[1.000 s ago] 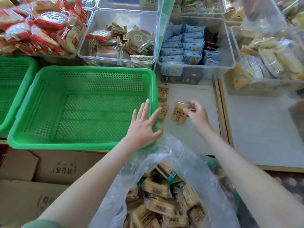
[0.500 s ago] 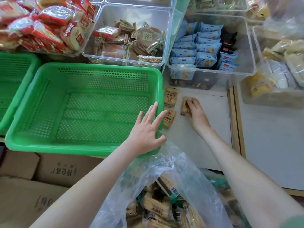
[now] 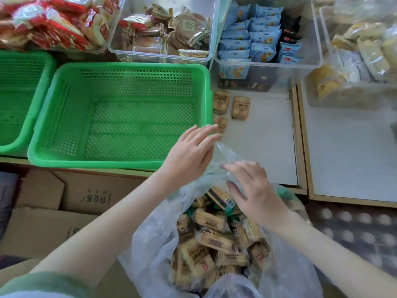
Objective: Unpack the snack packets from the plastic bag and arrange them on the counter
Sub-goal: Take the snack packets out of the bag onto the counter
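A clear plastic bag (image 3: 150, 244) stands open at the bottom centre, filled with several tan snack packets (image 3: 211, 219). Three of the same packets lie on the white counter (image 3: 268, 136) beside the green basket: one (image 3: 221, 102) at the back, one (image 3: 240, 108) to its right, one (image 3: 220, 124) nearer me. My left hand (image 3: 189, 151) lies flat with straight fingers on the basket's near right corner and the bag's rim. My right hand (image 3: 253, 190) hovers with spread fingers over the bag's mouth, holding nothing.
An empty green basket (image 3: 120, 163) fills the counter's left; a second green basket (image 3: 23, 100) is further left. Clear bins of red, brown and blue snacks (image 3: 257, 46) line the back. Cardboard boxes (image 3: 64, 201) stand below the counter edge. A wooden divider (image 3: 297, 136) runs on the right.
My right hand left the packet it was setting down on the counter and drew back to the bag's mouth, now without anything in it. My left hand stayed at the basket's corner.
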